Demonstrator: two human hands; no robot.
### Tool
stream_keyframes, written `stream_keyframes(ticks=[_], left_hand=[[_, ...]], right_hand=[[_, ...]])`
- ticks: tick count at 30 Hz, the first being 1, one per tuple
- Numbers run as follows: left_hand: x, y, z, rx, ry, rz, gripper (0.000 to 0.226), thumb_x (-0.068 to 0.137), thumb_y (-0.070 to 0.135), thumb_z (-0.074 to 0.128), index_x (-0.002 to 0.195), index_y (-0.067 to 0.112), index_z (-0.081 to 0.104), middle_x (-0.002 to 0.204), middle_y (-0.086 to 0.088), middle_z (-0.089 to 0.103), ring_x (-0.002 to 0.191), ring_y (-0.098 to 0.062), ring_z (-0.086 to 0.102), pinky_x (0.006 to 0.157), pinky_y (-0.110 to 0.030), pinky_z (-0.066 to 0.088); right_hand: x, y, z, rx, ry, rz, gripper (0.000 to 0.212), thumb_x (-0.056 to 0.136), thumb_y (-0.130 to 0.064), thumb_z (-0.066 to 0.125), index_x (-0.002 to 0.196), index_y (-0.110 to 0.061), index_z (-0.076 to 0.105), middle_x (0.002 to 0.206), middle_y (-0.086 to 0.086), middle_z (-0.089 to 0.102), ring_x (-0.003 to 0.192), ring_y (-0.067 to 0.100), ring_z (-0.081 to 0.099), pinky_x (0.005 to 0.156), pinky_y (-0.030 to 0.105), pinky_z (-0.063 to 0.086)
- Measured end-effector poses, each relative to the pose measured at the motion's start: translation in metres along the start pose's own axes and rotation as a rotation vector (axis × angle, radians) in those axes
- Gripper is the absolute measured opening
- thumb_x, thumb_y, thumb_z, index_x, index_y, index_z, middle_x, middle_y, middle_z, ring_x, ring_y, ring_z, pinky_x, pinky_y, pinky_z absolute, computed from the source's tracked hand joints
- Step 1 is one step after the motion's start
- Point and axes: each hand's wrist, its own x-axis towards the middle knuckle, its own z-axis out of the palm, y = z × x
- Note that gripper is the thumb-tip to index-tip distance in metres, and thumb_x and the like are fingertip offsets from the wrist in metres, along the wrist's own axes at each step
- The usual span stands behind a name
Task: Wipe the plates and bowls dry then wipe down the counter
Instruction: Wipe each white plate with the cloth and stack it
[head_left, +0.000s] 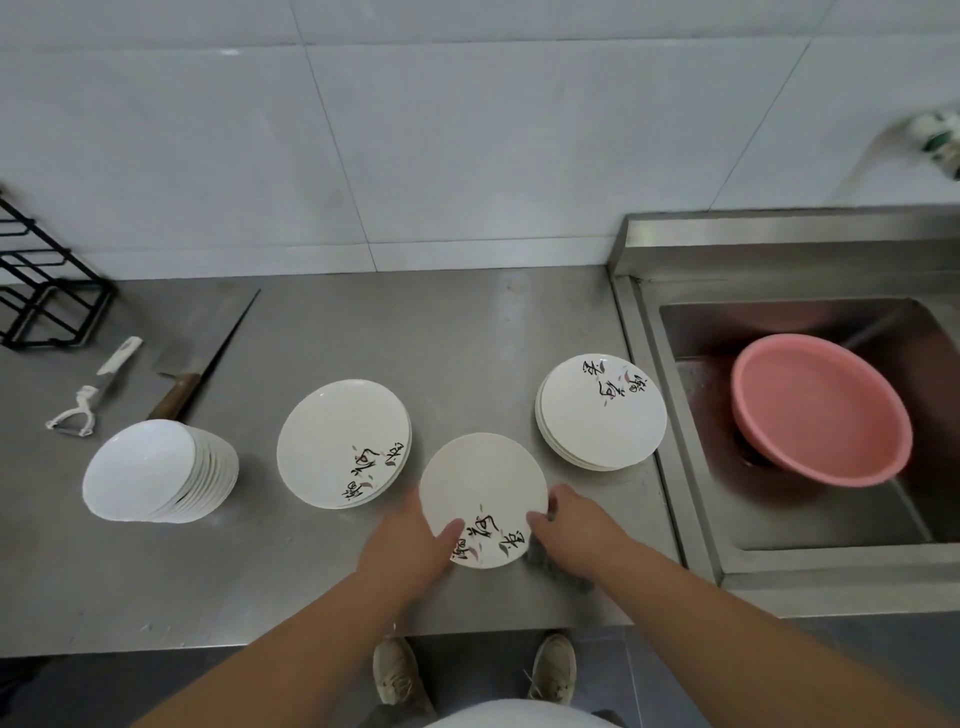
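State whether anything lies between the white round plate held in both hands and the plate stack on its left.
Nothing visible does. Only bare steel counter separates the white round plate, gripped by the left hand and right hand, from the left stack of matching plates. The grey cloth lies on the opposite side.

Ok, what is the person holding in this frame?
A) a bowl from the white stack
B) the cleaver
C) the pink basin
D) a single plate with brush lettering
D: the left hand and the right hand both grip the rim of one lettered plate above the counter, while the bowls, the cleaver and the pink basin go untouched.
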Motion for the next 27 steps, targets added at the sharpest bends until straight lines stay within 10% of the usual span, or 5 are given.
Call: stream_keyframes(ticks=[9, 14, 19, 27], left_hand=[[0.009, 0.021, -0.032, -0.124, -0.175, -0.161, 0.067, 0.086, 0.069, 0.06, 0.12, 0.013, 0.048, 0.09, -0.001, 0.075, 0.065, -0.016, 0.075, 0.078, -0.035, 0.059], [-0.011, 0.047, -0.079, -0.426, -0.057, -0.131, 0.081, 0.079, 0.091, 0.037, 0.119, 0.021, 0.047, 0.103, -0.002, 0.071, 0.087, -0.019, 0.072, 0.087, -0.038, 0.055], [-0.027, 0.076, -0.123, -1.115, -0.1, -0.125, 0.056, 0.099, 0.069, 0.034, 0.114, 0.019, 0.055, 0.118, -0.008, 0.07, 0.104, -0.021, 0.071, 0.077, -0.039, 0.058], [-0.038, 0.101, -0.174, -1.541, -0.217, 0.081, 0.029, 0.104, 0.004, 0.046, 0.13, 0.007, 0.058, 0.118, -0.014, 0.075, 0.098, -0.028, 0.074, 0.079, -0.045, 0.064]], right_hand=[[-0.005, -0.016, -0.018, 0.194, 0.063, 0.086, 0.031, 0.104, -0.045, 0.049, 0.111, -0.016, 0.056, 0.104, 0.003, 0.065, 0.095, 0.021, 0.061, 0.081, 0.033, 0.044], [-0.046, -0.058, -0.062, 0.522, 0.26, -0.04, 0.039, 0.108, -0.053, 0.036, 0.111, -0.02, 0.055, 0.1, -0.003, 0.062, 0.101, 0.022, 0.058, 0.088, 0.036, 0.043], [-0.088, -0.095, -0.11, 0.889, 0.36, -0.25, 0.031, 0.111, -0.034, 0.042, 0.099, -0.01, 0.058, 0.065, -0.003, 0.064, 0.053, 0.014, 0.051, 0.048, 0.027, 0.043], [-0.094, -0.101, -0.151, 0.359, 0.469, -0.427, 0.012, 0.1, -0.046, 0.054, 0.112, -0.045, 0.052, 0.076, -0.003, 0.067, 0.062, 0.01, 0.065, 0.066, 0.037, 0.056]])
